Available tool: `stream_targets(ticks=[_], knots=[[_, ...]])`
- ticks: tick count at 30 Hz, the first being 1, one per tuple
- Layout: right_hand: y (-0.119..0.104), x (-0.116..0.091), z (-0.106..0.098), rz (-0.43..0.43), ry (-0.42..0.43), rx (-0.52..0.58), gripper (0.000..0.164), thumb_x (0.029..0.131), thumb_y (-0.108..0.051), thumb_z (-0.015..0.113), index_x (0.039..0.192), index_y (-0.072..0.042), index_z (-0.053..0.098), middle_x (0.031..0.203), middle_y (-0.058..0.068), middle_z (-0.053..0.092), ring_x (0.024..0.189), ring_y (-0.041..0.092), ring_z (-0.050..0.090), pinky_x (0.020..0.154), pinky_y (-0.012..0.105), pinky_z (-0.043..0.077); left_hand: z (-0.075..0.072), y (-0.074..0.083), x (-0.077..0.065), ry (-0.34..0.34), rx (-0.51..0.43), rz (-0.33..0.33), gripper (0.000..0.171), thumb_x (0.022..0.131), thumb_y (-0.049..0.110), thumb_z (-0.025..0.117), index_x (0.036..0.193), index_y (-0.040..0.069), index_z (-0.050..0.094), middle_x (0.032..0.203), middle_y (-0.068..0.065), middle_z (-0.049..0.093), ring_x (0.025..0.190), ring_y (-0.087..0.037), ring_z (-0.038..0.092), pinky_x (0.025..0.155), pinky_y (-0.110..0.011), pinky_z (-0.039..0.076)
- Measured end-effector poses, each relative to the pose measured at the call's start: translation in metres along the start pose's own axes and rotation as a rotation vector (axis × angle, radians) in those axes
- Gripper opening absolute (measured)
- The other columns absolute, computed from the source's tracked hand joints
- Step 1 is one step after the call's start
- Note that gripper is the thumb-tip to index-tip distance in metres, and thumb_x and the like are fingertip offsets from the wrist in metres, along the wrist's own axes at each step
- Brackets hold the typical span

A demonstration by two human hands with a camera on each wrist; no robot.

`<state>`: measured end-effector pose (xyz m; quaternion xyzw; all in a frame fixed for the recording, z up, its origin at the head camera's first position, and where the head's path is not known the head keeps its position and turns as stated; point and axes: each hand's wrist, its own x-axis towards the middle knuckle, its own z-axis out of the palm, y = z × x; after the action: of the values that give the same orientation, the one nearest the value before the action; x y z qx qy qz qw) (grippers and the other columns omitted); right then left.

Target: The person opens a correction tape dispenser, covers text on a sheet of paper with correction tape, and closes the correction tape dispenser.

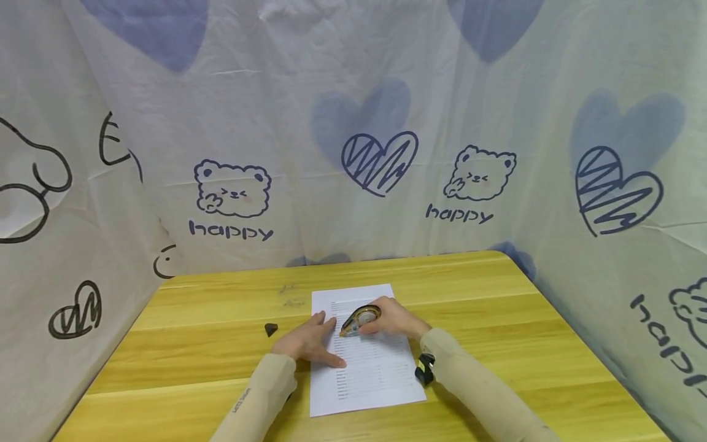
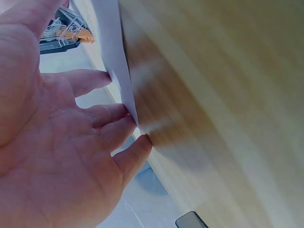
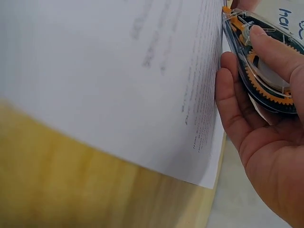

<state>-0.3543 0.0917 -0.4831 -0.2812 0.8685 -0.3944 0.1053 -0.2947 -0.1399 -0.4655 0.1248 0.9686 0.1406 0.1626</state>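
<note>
A sheet of printed paper (image 1: 367,393) lies on the wooden table, filled with lines of small text. My left hand (image 1: 309,341) rests on its left edge with fingers spread; in the left wrist view the fingertips (image 2: 128,121) touch the paper's edge and the table. Between thumb and fingers, my right hand (image 1: 393,318) grips a correction tape (image 1: 366,315), a clear and black case with orange gears (image 3: 254,78). Its orange tip points left and down at the text, near the left thumb and index finger. Whether the tip touches the paper is too small to tell.
A small black cap (image 1: 270,329) lies on the table (image 1: 210,331) left of the paper. A black wrist device (image 1: 424,369) sits below the right wrist, by the paper's right edge. White curtains (image 1: 309,202) with hearts and bears hang behind and at both sides.
</note>
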Motion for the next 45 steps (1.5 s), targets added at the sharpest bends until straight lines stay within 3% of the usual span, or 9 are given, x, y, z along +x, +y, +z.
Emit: stream_targets(ticks=[16,30,45], knots=[[-0.012,0.002,-0.005,0.058,-0.033,-0.053,0.020,0.077,-0.019,0.084,0.087,-0.005,0.072,0.068,-0.001,0.069,0.055,0.012,0.061,0.051,0.023,0.051,0.002,0.000,0.000,-0.014,0.005,-0.007,0.109,0.069,0.063,0.080,0.154,0.015,0.033,0.163,-0.017,0.018,0.150,-0.034,0.020,0.119,-0.053,0.027],[-0.017,0.006,-0.009,0.094,-0.057,-0.055,0.023,0.077,-0.018,0.084,0.090,-0.004,0.073,0.071,0.001,0.070,0.058,0.018,0.065,0.051,0.022,0.050,0.000,0.000,0.000,-0.011,0.016,-0.001,0.109,0.069,0.063,0.079,0.154,0.014,0.032,0.163,-0.017,0.018,0.150,-0.035,0.020,0.119,-0.053,0.027],[-0.017,0.005,-0.010,0.095,-0.077,-0.062,0.021,0.079,-0.018,0.083,0.091,-0.005,0.073,0.070,0.000,0.070,0.055,0.016,0.065,0.051,0.025,0.052,-0.001,0.000,-0.001,-0.012,-0.014,-0.003,0.108,0.069,0.062,0.080,0.154,0.015,0.033,0.163,-0.017,0.018,0.150,-0.035,0.021,0.118,-0.054,0.027]])
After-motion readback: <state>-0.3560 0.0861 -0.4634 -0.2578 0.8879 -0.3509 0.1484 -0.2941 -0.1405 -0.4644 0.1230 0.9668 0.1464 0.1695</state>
